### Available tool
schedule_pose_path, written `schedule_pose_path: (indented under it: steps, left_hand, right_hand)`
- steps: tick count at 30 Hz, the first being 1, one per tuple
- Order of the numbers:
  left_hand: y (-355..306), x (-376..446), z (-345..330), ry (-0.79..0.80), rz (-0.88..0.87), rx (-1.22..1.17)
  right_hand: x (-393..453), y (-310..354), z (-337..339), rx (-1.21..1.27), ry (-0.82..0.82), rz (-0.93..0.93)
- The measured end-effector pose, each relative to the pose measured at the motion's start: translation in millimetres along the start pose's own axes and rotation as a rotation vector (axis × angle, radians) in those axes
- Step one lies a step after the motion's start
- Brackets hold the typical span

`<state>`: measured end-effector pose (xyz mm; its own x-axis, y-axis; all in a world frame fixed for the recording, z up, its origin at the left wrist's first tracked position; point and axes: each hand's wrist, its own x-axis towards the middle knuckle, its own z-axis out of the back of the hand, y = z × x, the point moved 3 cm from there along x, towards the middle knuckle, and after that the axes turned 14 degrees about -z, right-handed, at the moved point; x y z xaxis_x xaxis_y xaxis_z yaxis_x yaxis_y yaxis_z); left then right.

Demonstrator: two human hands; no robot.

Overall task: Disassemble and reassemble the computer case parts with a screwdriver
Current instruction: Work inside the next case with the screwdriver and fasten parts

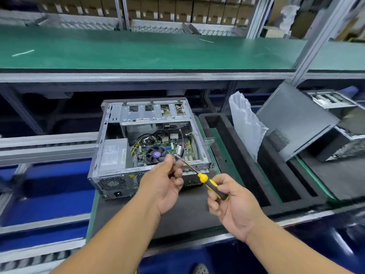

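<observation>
Screwdriver (212,185) tip maybe betw. left fingers (173,165)

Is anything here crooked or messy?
Yes. A grey side panel leans tilted against another case on the right instead of lying flat, and a crumpled plastic bag stands beside it. The open computer case itself sits level.

A dark mat (183,212) carries the open computer case (150,147) — black foam tray (246,161) just beside.
</observation>
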<state>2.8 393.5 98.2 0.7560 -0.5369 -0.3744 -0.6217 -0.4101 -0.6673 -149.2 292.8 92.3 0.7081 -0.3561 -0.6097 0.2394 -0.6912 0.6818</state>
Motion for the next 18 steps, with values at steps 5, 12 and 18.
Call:
schedule_pose_path:
  steps: [5, 12, 18]
  left_hand:
    - [-19.5, -10.5, 29.2, -0.036, -0.011, -0.067]
    - [-22.9, -21.2, 53.0, -0.067, -0.036, -0.084]
    - [-15.0, -22.7, 52.0, -0.125, -0.065, 0.007]
  right_hand:
    - [-6.7, -34.7, -28.2, -0.049, -0.042, -0.023]
    - [-21.2, -63.9, -46.4, -0.141, -0.092, -0.042]
    - [-27.7, -63.8, -49.6, -0.267, -0.019, -0.041]
